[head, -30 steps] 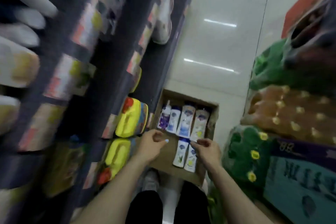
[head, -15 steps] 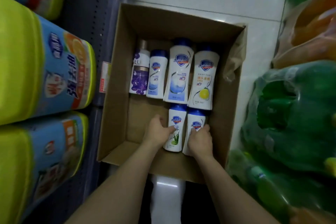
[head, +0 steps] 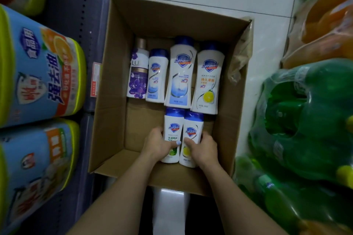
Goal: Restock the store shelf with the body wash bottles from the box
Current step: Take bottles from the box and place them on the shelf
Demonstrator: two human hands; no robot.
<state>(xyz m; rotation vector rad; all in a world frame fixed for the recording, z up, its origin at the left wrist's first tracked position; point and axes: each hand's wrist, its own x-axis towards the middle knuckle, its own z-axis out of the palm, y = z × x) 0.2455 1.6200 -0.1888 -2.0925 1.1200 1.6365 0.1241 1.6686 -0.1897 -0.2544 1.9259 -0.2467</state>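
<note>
Since a moment ago both hands have closed further around the two near bottles. In the cardboard box [head: 225,139] on the floor, the left hand [head: 159,144] wraps the green-label bottle [head: 172,129]; the right hand [head: 203,148] wraps the lemon-label bottle [head: 192,129]. Four more bottles lie beyond.

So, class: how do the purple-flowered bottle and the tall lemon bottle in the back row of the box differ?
The purple-flowered bottle has a bronze cap; the tall lemon bottle has a blue one. The purple-flowered bottle looks shorter and lies at the row's left end, the tall lemon bottle at its right. Both are white, lie flat in the box, and neither is touched.
</note>
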